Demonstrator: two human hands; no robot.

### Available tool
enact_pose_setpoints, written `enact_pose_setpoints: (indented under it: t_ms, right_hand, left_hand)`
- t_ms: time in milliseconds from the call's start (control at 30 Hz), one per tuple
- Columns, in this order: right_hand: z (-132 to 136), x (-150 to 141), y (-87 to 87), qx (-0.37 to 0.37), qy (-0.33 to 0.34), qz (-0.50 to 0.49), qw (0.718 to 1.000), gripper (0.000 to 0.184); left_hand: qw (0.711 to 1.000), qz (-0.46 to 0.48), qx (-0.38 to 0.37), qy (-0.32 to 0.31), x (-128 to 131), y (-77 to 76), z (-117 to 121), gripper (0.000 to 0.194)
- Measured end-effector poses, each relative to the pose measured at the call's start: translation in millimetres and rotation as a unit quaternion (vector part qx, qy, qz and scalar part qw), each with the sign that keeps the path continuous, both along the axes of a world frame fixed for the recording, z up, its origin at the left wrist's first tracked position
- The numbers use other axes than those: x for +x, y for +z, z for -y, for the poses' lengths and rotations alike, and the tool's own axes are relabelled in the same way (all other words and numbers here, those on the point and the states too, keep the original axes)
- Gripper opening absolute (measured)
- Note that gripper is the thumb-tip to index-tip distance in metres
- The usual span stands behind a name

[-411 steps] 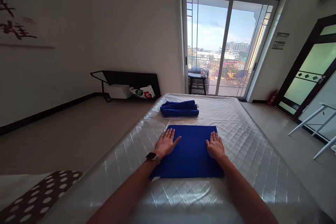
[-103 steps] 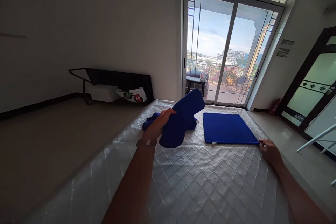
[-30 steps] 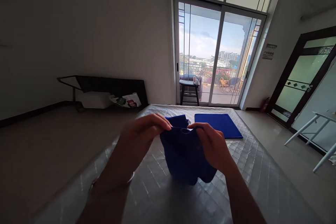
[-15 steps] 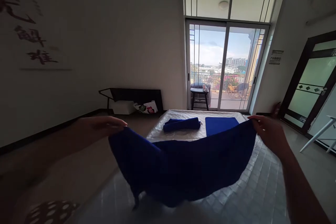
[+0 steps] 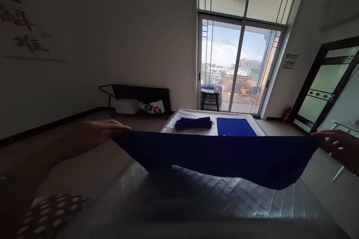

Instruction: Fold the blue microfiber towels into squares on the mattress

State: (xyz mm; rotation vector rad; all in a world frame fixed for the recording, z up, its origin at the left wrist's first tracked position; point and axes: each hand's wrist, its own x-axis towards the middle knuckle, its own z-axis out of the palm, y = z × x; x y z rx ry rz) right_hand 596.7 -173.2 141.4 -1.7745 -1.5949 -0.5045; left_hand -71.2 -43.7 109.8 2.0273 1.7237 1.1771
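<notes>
A dark blue cloth is stretched between my hands above the bed-like surface. My left hand pinches its left upper corner, and my right hand pinches the right upper corner near the frame's edge. The upper edge is pulled nearly straight, while the lower edge hangs in a wavy line. Beyond it, a rolled or bunched blue cloth lies on the far part of the surface. Beside that, a flat, neatly folded blue cloth rests to the right.
The surface has a shiny quilted cover. Polka-dot fabric shows at lower left. A black bench with a white box and a bag stands by the wall. Glass sliding doors are ahead, with a pale-legged table right.
My right hand has moved outward to the right, drawing the cloth wider and its top edge tighter. The cloth's lower edge has risen. The view has shifted slightly.
</notes>
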Motion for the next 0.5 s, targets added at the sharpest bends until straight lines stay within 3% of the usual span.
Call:
enact_pose_setpoints:
  t_ms: [100, 233, 367, 500]
  right_hand:
    - [-7, -5, -3.0, -0.063, 0.066, -0.067, 0.994, 0.061]
    - [-44, -16, -13.3, -0.14, 0.113, -0.128, 0.975, 0.042]
    - [-93, -22, -17.6, -0.13, 0.112, -0.169, 0.971, 0.026]
    - [-110, -26, -2.6, -0.075, 0.06, -0.183, 0.978, 0.013]
  left_hand:
    - [0.994, -0.096, -0.019, -0.046, 8, -4.5, -6, 0.018]
    - [0.99, -0.131, -0.02, -0.043, 28, -6.2, -20, 0.008]
    - [0.993, -0.097, -0.066, -0.025, 55, 3.9, -37, 0.007]
    - [0.998, -0.052, 0.039, 0.02, 69, 19.6, -51, 0.008]
